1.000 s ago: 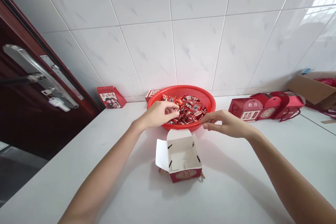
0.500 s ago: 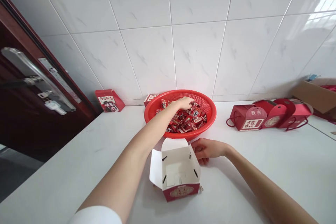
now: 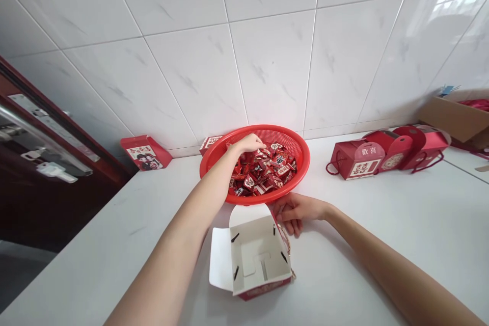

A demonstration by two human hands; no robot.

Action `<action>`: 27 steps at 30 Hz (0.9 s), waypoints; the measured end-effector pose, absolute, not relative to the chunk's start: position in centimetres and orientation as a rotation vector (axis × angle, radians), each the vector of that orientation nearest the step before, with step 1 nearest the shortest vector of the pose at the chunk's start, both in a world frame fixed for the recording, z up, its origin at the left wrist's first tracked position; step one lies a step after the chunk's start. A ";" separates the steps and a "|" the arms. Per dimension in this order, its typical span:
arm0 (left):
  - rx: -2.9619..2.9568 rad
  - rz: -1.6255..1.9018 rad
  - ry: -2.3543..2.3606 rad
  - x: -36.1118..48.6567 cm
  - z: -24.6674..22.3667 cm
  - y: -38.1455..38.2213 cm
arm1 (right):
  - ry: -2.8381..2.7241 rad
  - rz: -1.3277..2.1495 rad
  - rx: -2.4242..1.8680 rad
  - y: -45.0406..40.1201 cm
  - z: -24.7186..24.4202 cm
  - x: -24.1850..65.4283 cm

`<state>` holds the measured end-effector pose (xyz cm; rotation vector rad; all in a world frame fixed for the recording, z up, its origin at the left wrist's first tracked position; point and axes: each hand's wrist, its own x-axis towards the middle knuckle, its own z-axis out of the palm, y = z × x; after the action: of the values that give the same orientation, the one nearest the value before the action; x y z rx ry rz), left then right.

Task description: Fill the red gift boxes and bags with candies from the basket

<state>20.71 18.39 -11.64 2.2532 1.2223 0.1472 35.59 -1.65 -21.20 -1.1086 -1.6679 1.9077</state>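
My left hand (image 3: pixel 249 143) reaches into a red plastic basket (image 3: pixel 205 168). Its fingers are curled down among red wrapped candies (image 3: pixel 263 173), and what they hold is hidden. In front of the basket stands an open red gift box (image 3: pixel 254 249) with a white inside, dark slots and nothing in it. One white flap (image 3: pixel 220 260) folds out to the left, and a rounded one stands up at the back. At the box's far right corner is my right hand (image 3: pixel 294 212), with bent fingers closed on the edge there. A twisted cord handle hangs on that side.
Several closed red gift boxes (image 3: pixel 357 160) with cord handles stand in a row at right. Behind them is a cardboard carton (image 3: pixel 445 117). A red box with a couple's picture (image 3: pixel 147 154) stands at left, near the door (image 3: pixel 23 188). A tiled wall (image 3: pixel 275 66) backs the white table.
My left hand has shifted leftward in the basket and is curled more tightly. The box's right flap has turned outward, with my right hand at its corner. The view has tilted slightly.
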 end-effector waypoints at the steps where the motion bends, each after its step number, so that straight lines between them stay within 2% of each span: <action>1: 2.231 0.164 1.216 20.6 -11.7 18.5 | -1.665 1.908 -1.106 -1.7 -21.2 35.6; 8: 2.203 0.230 1.150 20.5 -11.9 19.0 | -1.669 1.892 -1.103 -1.7 -21.0 35.6; 15: 2.176 0.108 1.079 20.7 -11.6 18.9 | -1.667 1.888 -1.109 -1.7 -21.1 35.6; 27: 2.126 0.422 1.024 21.2 -11.7 19.5 | -1.667 1.870 -1.117 -1.7 -20.8 35.6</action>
<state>21.16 19.54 -11.68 2.1260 1.0235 0.4216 35.63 -1.66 -20.79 -1.1170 -1.6675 1.8700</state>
